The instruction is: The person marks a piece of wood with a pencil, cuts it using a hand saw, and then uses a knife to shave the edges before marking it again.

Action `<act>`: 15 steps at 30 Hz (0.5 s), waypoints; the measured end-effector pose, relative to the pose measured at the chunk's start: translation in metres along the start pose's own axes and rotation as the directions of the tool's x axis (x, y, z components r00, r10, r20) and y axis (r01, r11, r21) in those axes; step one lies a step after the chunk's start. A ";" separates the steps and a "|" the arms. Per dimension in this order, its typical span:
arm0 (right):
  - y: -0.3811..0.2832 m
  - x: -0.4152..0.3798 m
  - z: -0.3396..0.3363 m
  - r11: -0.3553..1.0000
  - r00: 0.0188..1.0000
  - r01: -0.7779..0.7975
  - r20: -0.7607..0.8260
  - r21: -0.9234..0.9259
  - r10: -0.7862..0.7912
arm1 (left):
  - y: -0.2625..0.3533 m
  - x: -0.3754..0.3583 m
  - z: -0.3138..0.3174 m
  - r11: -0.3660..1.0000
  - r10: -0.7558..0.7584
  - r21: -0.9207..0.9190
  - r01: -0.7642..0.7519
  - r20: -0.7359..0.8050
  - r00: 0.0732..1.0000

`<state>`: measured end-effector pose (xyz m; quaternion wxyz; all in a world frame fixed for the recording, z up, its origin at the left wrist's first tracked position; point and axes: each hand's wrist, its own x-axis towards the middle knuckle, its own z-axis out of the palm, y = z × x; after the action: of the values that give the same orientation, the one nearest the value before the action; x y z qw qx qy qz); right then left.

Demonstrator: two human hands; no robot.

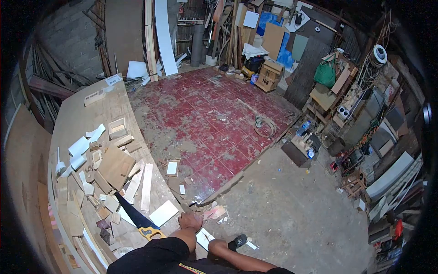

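My left hand (pixel 190 220) is at the near edge of the wooden workbench (pixel 157 189), its fingers curled. What it holds, if anything, is hidden. My right hand (pixel 218 247) is low in front of my body, beside a narrow white board (pixel 204 238); its fingers do not show clearly. A handsaw (pixel 134 214) with a black blade and yellow handle lies on the bench by my left forearm. Near its handle rests a white rectangular board (pixel 163 213). Pale wood strips (pixel 146 187) lie beyond it.
Wood offcuts, a square plywood piece (pixel 115 167) and a small open wooden box (pixel 117 128) crowd the bench. Red floor tiles (pixel 196 114) meet grey concrete along a raised edge. A dark box (pixel 296 153) stands to the right; boards and tools line the walls. A shoe (pixel 239 241) shows below.
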<state>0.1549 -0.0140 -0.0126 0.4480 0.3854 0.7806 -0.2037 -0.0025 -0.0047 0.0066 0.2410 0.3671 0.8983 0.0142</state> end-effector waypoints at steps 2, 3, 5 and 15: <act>-0.013 0.020 -0.004 0.992 0.993 -0.121 0.017 0.025 0.120 | 0.003 0.002 0.000 1.000 0.000 -0.005 0.000 -0.015 1.000; -0.017 0.029 0.000 0.988 0.988 -0.153 0.026 0.034 0.152 | 0.003 0.000 0.000 1.000 -0.009 -0.013 0.009 -0.030 1.000; -0.021 0.050 0.007 0.996 0.995 -0.093 0.028 0.015 0.093 | 0.003 -0.006 0.001 1.000 -0.018 -0.024 0.016 -0.047 0.999; -0.012 0.121 0.068 0.992 0.983 -0.128 -0.127 0.023 0.130 | 0.008 -0.010 -0.014 0.999 -0.040 -0.007 0.040 -0.012 0.999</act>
<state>0.1457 -0.0157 -0.1521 0.4065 0.4506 0.7796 -0.1547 0.0029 -0.0035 0.0247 0.2370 0.3480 0.9069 0.0145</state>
